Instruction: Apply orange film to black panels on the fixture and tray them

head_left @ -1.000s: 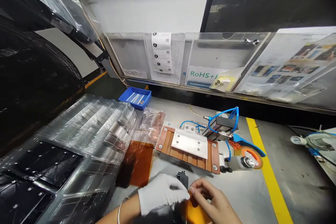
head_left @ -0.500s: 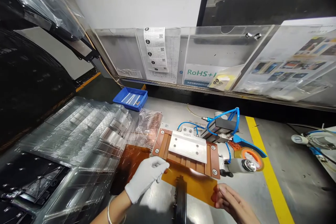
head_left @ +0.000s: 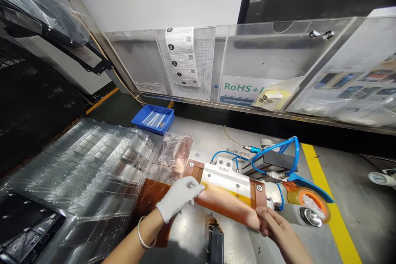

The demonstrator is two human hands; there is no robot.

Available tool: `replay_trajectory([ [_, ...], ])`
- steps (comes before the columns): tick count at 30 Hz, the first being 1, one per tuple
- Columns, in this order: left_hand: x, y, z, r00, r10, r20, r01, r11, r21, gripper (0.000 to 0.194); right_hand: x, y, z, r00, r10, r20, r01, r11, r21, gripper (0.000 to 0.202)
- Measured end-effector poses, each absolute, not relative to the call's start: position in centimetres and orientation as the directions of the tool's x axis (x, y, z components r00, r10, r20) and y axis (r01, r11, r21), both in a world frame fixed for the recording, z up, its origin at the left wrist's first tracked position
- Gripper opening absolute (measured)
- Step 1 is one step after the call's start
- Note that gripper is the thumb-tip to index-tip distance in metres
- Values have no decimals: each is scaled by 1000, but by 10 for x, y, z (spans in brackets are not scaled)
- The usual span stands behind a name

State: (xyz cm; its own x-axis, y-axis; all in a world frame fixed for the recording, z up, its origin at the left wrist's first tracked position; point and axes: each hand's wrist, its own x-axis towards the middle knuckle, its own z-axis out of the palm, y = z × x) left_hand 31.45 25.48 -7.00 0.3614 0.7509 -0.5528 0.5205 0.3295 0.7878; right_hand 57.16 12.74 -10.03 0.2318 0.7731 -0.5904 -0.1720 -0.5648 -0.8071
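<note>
A translucent amber film strip (head_left: 227,206) is stretched between my two hands, bright with reflected light. My left hand (head_left: 179,196), in a white glove, pinches its left end. Its right end is gripped between the thumb and fingers of my bare right hand (head_left: 272,223). Behind the strip lies a fixture with a silver metal block (head_left: 227,178) on a brown base (head_left: 193,168); the strip covers the front of that base from view. Whether strip and fixture touch, I cannot tell. Below the strip, a dark narrow part (head_left: 215,244) stands at the bottom edge.
Stacked clear plastic trays (head_left: 102,159) fill the left. A blue bin (head_left: 138,123) with white strips sits at the back. Amber sheets (head_left: 148,196) lie left of my glove. Blue hoses (head_left: 296,156), an orange-cored tape roll (head_left: 325,206) and a metal-topped bottle (head_left: 298,215) stand right.
Both hands have kept hold of the film and moved it slightly up and right in view, over the fixture's front. The strip has tilted and now reflects light. The camera view has shifted slightly.
</note>
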Motion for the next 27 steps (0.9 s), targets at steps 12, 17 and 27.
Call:
replay_trajectory([
  [12,331,291,-95,377,767,-519,687,144,712,27,577,158,-127,191,690,-698,-220,-663,-715,50],
  [17,332,295,-98,375,774,-510,724,99,683,27,579,161,-128,207,698,-685,-198,-656,-728,48],
  [27,331,297,-102,326,792,-516,641,216,736,25,582,164,-126,263,706,-657,-104,-656,-747,45],
])
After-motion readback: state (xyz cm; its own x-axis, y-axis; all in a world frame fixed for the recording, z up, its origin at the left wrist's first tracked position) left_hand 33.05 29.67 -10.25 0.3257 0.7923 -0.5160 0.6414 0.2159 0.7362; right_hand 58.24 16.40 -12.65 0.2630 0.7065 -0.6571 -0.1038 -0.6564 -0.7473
